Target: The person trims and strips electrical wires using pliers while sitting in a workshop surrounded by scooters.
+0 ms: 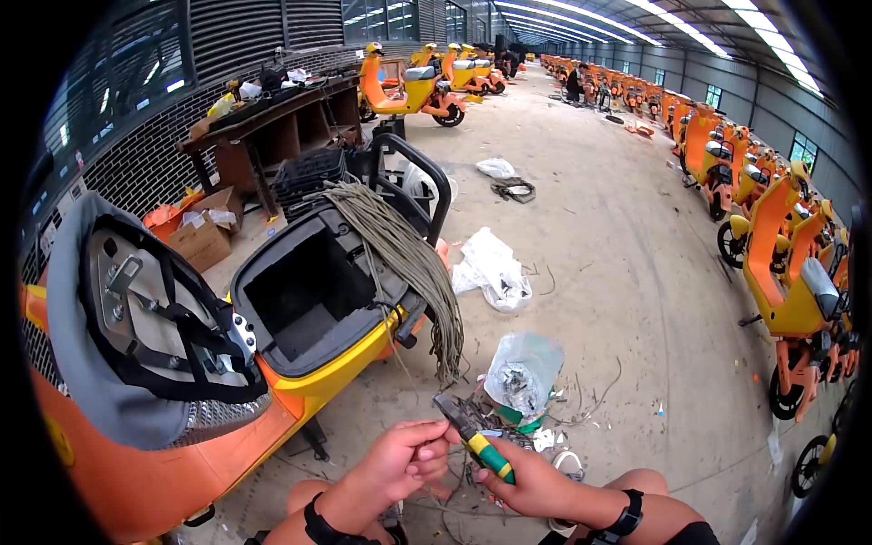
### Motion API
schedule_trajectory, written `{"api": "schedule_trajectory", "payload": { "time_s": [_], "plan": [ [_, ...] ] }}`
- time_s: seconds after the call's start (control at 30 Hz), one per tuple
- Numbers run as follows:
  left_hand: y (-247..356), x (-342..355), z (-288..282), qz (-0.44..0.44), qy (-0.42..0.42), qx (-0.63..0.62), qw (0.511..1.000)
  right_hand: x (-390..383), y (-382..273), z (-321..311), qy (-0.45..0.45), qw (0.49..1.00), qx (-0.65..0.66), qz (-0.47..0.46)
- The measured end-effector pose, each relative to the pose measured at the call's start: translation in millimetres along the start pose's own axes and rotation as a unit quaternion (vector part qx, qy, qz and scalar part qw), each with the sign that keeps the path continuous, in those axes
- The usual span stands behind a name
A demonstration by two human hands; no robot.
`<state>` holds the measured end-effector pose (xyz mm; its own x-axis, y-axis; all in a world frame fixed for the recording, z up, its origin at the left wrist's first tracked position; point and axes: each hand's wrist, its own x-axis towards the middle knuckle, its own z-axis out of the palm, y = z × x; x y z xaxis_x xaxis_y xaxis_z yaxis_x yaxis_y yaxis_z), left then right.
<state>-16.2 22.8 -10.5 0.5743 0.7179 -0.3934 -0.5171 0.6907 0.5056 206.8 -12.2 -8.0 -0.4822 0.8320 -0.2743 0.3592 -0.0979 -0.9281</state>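
Note:
My right hand [525,481] is wrapped round the green and yellow handles of a pair of pliers [472,433], whose dark jaws point up and to the left. Close beside the jaws, the fingers of my left hand [407,461] are pinched together; whatever is between them is too small to make out. Ahead and to the left stands an orange and yellow scooter [182,477] with its grey seat [68,318] tipped up, showing the metal underside. Over the rear of its uncovered storage box [309,291] hangs a bundle of grey-green cables [400,254], reaching down near the pliers.
A clear plastic bag [524,372] lies on the floor amid cut scraps, with a white bag [490,268] beyond. Behind the scooter are a cluttered workbench [272,113] and a cardboard box [204,241]. Rows of scooters [786,272] line the right side. Another person [576,84] is far off.

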Motion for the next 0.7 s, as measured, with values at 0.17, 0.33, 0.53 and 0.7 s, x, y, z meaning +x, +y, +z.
{"api": "schedule_trajectory", "payload": {
  "time_s": [0.17, 0.33, 0.53, 0.7],
  "plan": [
    [-3, 6, 5, 0.074, 0.137, 0.268, 0.951, 2, -4, -4, -0.017, 0.997, -0.049, 0.053],
    [-11, 2, 15, 0.264, 0.220, 0.655, 0.673, 1, -7, -5, -0.037, 0.996, -0.033, 0.077],
    [-13, 1, 20, 0.290, 0.238, 0.646, 0.665, 2, -4, -4, -0.034, 0.998, 0.018, 0.055],
    [-14, 0, 29, 0.291, 0.245, 0.635, 0.672, 1, 3, -6, -0.030, 0.999, 0.005, 0.038]
  ]
}}
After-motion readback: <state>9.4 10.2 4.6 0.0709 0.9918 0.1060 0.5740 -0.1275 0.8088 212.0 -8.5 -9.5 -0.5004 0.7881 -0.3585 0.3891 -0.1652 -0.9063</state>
